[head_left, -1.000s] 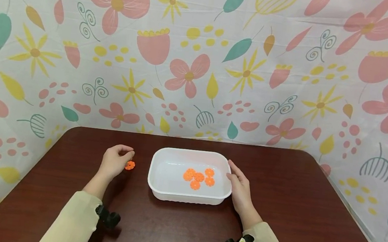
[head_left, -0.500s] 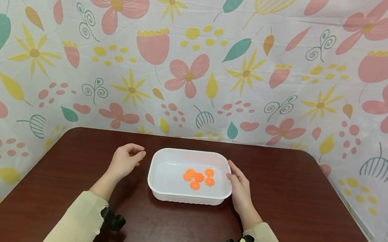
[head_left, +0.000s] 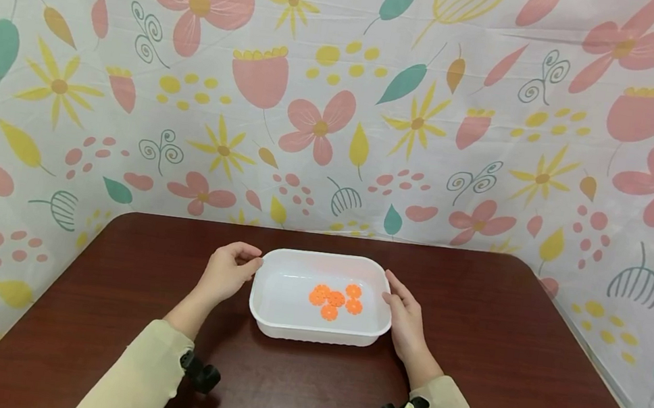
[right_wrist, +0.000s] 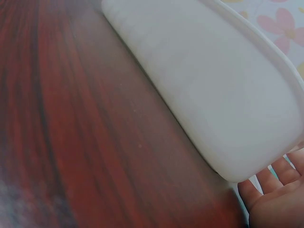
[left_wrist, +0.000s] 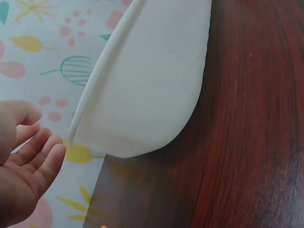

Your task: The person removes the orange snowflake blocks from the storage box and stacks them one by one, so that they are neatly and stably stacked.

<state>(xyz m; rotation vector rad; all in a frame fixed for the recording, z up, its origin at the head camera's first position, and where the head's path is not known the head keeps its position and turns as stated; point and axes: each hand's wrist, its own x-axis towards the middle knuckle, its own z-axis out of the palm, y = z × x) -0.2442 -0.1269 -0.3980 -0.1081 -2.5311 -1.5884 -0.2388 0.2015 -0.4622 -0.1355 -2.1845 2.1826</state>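
Observation:
A white rectangular plastic tray point(head_left: 291, 295) sits on the table. Several small orange discs with scalloped edges point(head_left: 328, 312), like flower-cut carrot slices, lie on its floor, right of the middle. My right hand point(head_left: 408, 323) holds the right end, thumb over the rim, fingers outside; the right wrist view shows those fingers point(right_wrist: 268, 183) against the end wall. At the far left corner, my left hand point(head_left: 224, 274) has loosely bent fingers close to the rim; contact is hard to tell. Low in the left wrist view an orange bit point(left_wrist: 103, 226) peeks in; the head view hides it.
The dark reddish-brown wooden table point(head_left: 304, 392) extends on all sides of the tray. A white cloth with flower prints point(head_left: 340, 97) hangs behind its back edge. Each wrist carries a small black camera point(head_left: 200, 373).
My left hand has moved right from beside a lone orange disc to the tray's left rim. That disc has dropped out of sight in the head view. The right hand and tray stay put.

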